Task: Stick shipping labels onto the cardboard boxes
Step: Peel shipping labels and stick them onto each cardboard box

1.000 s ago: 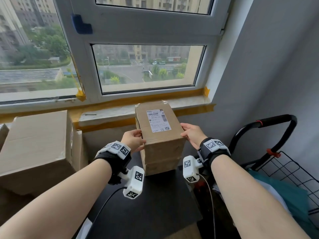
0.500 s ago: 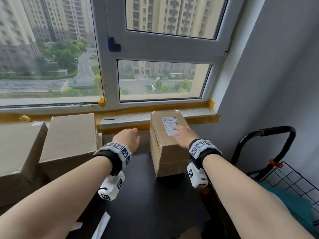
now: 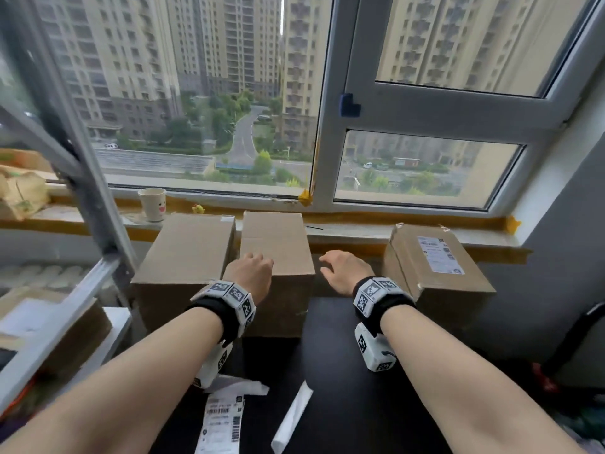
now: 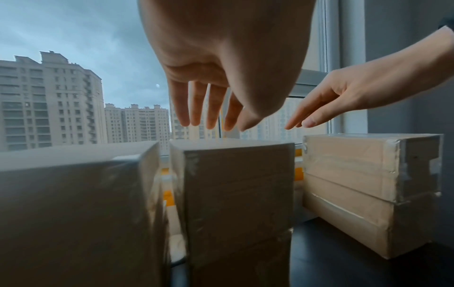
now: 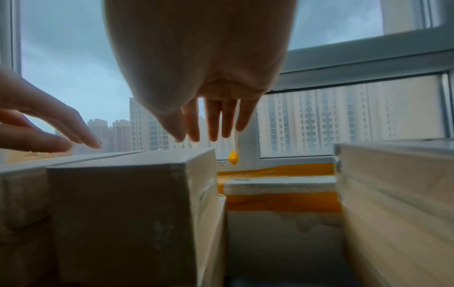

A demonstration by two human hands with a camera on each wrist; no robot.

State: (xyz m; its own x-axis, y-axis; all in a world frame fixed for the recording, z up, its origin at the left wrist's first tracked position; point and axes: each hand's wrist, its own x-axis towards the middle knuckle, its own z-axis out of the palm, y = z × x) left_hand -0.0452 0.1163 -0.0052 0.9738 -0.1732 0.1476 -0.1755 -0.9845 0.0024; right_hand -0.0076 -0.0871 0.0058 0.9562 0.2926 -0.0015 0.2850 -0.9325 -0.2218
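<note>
Three cardboard boxes stand in a row against the windowsill. The right box (image 3: 435,260) carries a white shipping label (image 3: 438,254) on its top. The middle box (image 3: 278,247) and the left box (image 3: 186,250) have bare tops. My left hand (image 3: 250,268) hovers over the middle box's near left edge, fingers straight and spread (image 4: 211,116), empty. My right hand (image 3: 340,267) hangs just right of that box, over the gap, fingers relaxed (image 5: 213,126), also empty. A strip of printed labels (image 3: 222,421) lies on the dark table near me.
A white backing strip (image 3: 293,417) lies on the black table (image 3: 343,388) beside the labels. A paper cup (image 3: 152,204) and a small yellow toy (image 3: 198,209) sit on the sill. A metal shelf frame (image 3: 82,178) rises at left; a cart handle (image 3: 589,319) shows at far right.
Both hands have left the labelled box, which now stands at the right. The hands and the view have shifted left to the bare middle box.
</note>
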